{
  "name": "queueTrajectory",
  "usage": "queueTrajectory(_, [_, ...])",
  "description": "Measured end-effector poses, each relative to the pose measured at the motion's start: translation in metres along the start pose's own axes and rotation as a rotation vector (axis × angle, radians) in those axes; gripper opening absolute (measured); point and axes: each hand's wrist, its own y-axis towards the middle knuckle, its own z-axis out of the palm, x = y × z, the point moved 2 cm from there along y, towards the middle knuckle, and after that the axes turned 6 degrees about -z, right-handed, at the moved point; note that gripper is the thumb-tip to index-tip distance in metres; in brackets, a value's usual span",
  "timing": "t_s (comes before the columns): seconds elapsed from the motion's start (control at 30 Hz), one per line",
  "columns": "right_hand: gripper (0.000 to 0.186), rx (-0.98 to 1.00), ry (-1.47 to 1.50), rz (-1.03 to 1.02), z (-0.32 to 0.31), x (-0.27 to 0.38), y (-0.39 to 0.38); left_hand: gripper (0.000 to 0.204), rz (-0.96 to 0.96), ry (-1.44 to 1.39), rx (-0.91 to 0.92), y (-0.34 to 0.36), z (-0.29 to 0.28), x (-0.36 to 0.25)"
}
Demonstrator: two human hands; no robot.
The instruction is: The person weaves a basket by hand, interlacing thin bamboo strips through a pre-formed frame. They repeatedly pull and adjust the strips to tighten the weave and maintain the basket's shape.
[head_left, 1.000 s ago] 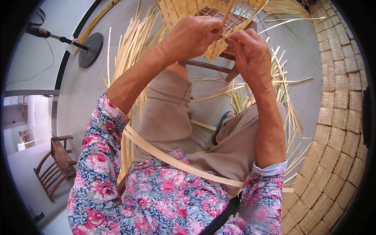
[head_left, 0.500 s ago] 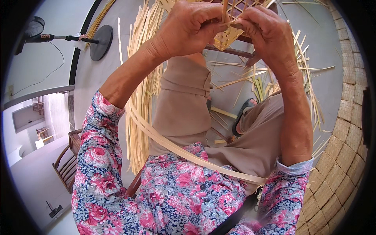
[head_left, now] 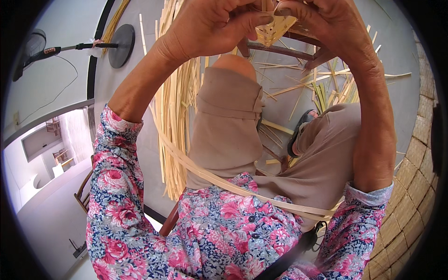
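Observation:
At the top edge of the head view my left hand (head_left: 212, 30) and my right hand (head_left: 326, 21) face each other, thumbs pointing inward. Both are closed in a pinch at the near end of a pale woven bamboo piece (head_left: 273, 31). Its open lattice comes to a point below my thumbs. The upper fingers and most of the weave are cut off by the frame. A long, flat bamboo strip (head_left: 207, 175) curves across my lap, from beside my left thigh toward my right elbow.
A thick bundle of split bamboo strips (head_left: 175, 121) lies left of my leg. Loose strips (head_left: 343, 81) are scattered on the floor at right. A dark wooden frame (head_left: 280, 50) stands beneath the weave. Farther left are a fan's round base (head_left: 121, 45) and a wooden chair (head_left: 84, 191).
My hands have moved up, partly out of the picture, and the thumbs have parted a little. Less of the weave shows. My right forearm and the lap strip appear farther right.

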Motion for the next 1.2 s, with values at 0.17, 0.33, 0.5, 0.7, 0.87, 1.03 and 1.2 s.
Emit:
queueTrajectory(0.17, [0.023,0.050,0.023,0.066,-0.013,0.017,0.003,0.007,0.133,0.081,0.025,0.004,-0.008,-0.012])
queueTrajectory(0.33, [0.019,0.071,0.015,0.043,-0.017,0.027,0.002,0.014,0.366,0.318,0.050,0.010,-0.013,-0.019])
queueTrajectory(0.5, [0.017,0.047,0.002,-0.003,-0.016,0.029,0.007,0.026,0.060,-0.160,0.124,0.000,-0.009,-0.010])
queueTrajectory(0.7, [0.014,0.065,-0.042,-0.009,-0.014,0.010,0.004,0.019,-0.117,-0.150,0.151,0.011,-0.010,-0.008])
queueTrajectory(0.87, [0.016,-0.029,-0.156,0.161,0.001,0.004,0.007,0.021,-0.082,0.015,0.011,0.010,-0.010,0.018])
queueTrajectory(1.03, [0.018,-0.176,-0.276,0.255,0.017,-0.003,0.017,0.014,-0.405,-0.064,-0.253,0.012,0.003,0.039])
queueTrajectory(1.2, [0.015,-0.553,-0.089,0.275,0.020,0.016,0.008,0.010,-0.336,-0.068,-0.423,-0.002,-0.001,0.056])
